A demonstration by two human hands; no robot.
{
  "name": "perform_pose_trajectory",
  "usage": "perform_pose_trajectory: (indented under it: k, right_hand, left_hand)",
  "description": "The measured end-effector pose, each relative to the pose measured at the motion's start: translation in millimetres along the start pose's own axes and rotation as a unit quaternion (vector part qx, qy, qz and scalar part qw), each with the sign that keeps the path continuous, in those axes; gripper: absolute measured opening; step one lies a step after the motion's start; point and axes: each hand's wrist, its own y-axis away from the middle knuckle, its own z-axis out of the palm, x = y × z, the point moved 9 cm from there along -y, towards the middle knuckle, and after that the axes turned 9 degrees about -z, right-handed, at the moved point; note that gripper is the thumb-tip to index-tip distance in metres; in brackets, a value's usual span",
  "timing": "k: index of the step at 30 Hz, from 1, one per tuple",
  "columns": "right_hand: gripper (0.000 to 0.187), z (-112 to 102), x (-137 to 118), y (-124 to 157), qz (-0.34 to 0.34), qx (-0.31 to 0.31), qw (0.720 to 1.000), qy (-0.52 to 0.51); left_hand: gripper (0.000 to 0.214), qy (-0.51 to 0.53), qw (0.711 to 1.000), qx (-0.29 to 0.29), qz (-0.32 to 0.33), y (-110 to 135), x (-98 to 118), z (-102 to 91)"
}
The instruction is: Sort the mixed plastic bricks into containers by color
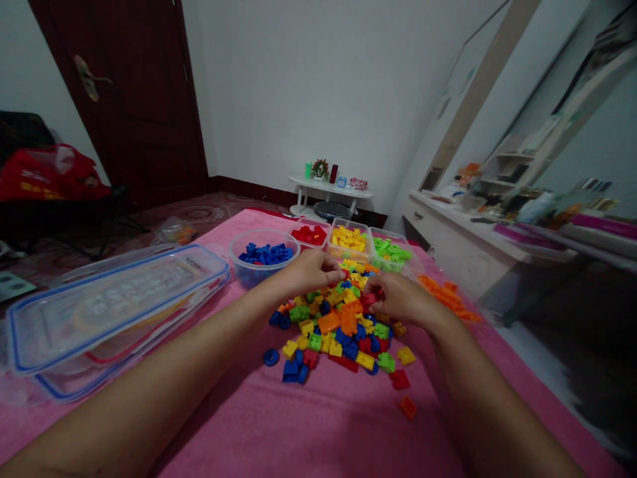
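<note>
A heap of mixed toy bricks [328,323] in red, yellow, green, blue and orange lies on a pink cloth. Over the heap's far left side, my left hand [314,271] is closed in a pinch, with a bit of a red toy brick [345,274] showing at its fingertips. My right hand [398,297] reaches into the heap's right side, its fingers curled around another red toy brick [368,301], partly hidden by them. Loose pieces lie at the near edge, among them a blue ring [271,357] and an orange brick [408,407].
Behind the heap stand a round tub [239,255] of blue bricks and clear boxes of red [309,235], yellow [349,238] and green bricks [391,251]. Orange bricks [450,297] lie at the right. Stacked lids [119,302] occupy the left of the pink cloth [279,431].
</note>
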Motion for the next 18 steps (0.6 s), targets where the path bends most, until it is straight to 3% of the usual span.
perform_pose_trajectory:
  k: [3,6,10,13,15,18]
  right_hand:
    - [0.016,5,4,-1,0.005,-0.006,1.0,0.023]
    - [0.017,3,6,-1,0.006,0.009,1.0,0.017]
    - [0.016,-26,3,5,0.0,0.121,0.992,-0.034]
    - [0.02,-51,-8,11,-0.021,0.233,0.964,-0.127]
    - [0.023,-57,-20,13,-0.035,0.275,0.944,-0.179]
    - [0.021,-53,-37,12,-0.058,0.292,0.931,-0.21]
  left_hand:
    - [0.034,0.121,0.991,-0.027,-0.044,0,-7,4.7]
    - [0.029,0.249,0.96,-0.048,-0.121,2,-17,12.6]
    - [0.029,0.404,0.884,-0.086,-0.219,6,-24,28.9]
    - [0.035,0.462,0.837,-0.128,-0.264,10,-23,43.7]
    - [0.039,0.478,0.821,-0.16,-0.269,13,-20,52.6]
    - [0.046,0.482,0.816,-0.21,-0.241,15,-12,62.2]
